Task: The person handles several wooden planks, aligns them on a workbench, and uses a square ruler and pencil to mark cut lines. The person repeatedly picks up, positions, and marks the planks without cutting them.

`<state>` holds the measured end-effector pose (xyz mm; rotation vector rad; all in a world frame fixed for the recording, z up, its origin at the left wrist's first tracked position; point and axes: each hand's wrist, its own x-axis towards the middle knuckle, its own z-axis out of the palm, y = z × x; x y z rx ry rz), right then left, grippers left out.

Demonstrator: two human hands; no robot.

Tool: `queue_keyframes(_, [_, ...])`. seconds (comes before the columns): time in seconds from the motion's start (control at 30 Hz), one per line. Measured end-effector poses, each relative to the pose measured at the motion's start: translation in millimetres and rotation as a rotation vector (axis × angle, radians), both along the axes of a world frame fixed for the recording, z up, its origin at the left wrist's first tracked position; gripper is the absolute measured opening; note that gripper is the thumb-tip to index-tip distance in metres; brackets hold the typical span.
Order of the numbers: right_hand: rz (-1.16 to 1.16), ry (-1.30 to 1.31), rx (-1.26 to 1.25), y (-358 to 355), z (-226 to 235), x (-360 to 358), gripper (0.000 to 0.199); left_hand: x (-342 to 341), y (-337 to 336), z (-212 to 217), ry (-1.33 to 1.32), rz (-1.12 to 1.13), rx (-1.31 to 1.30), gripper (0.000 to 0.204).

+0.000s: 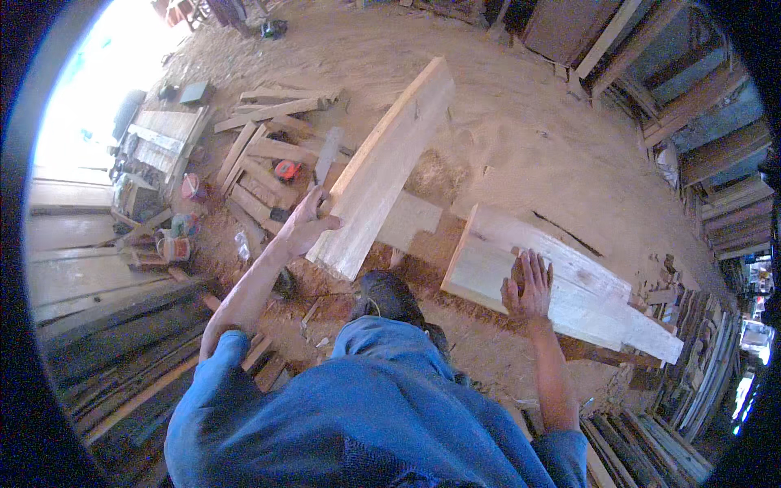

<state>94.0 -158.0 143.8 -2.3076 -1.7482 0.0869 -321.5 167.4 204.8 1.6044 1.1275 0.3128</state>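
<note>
One board point(571, 311) lies beneath the right hand point(530, 293), fingers spread, while the left hand point(307, 228) pinches a plank point(394, 154).

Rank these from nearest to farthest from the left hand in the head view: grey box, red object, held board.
1. Held board: against the left hand.
2. Red object: beyond it, among wood scraps.
3. Grey box: farthest, upper left.

The brown, dusty floor point(561, 138) is strewn toward the left with a loose heap of wood offcuts point(262, 149), and at the lower right it is covered by long boards point(643, 447) laid roughly side by side.
</note>
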Motion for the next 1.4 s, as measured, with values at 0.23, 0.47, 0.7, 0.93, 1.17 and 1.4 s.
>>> queue_keyframes(0.23, [-0.050,-0.135,0.198,2,16,-29,0.061,-50,-69,2,0.240,-0.073,0.169,0.071])
queue_keyframes(0.47, [0.098,0.714,-0.149,14,8,-210,0.040,-63,-102,-43,0.320,-0.116,0.334,0.080])
queue_keyframes(0.7, [0.504,1.484,-0.168,57,-19,-357,0.051,-62,-107,-49,0.230,-0.129,0.203,0.068])
queue_keyframes(0.93, [0.253,1.286,-0.212,52,-77,-384,0.057,-66,-104,-52,0.240,-0.155,0.142,0.077])
queue_keyframes(1.17, [-0.760,2.816,-0.280,65,-84,-400,0.053,-76,-101,-77,0.145,-0.147,0.130,0.101])
queue_keyframes(1.4, [-1.078,2.722,-0.360,97,-85,-394,0.037,-86,-125,-59,0.159,-0.086,-0.041,0.079])
